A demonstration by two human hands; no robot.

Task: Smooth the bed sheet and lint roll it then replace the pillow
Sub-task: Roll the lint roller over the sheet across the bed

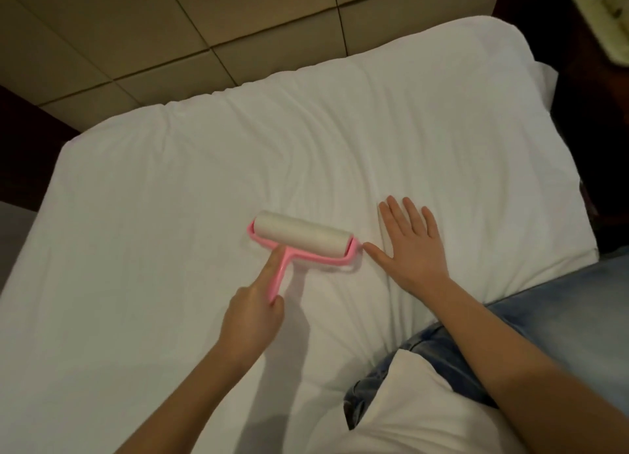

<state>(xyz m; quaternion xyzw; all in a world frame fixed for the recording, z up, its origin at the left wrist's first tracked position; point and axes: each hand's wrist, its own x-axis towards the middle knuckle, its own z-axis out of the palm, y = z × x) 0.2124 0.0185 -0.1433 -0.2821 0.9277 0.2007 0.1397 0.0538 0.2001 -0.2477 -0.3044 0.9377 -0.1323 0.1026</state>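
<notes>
A white bed sheet (190, 195) covers the mattress and shows soft creases across its middle and right side. A pink lint roller (303, 237) with a white roll rests on the sheet near the centre. My left hand (255, 312) grips its pink handle, index finger stretched along the stem. My right hand (413, 246) lies flat on the sheet just right of the roller, fingers spread, thumb close to the roller's end. A white pillow (408, 416) sits at the bottom of the view, against my lap.
A tan padded headboard (190, 28) runs behind the bed's far edge. Dark furniture (592, 120) stands at the right with a pale green object (609, 18) on top. My knee in blue jeans (561, 317) rests on the bed's right side.
</notes>
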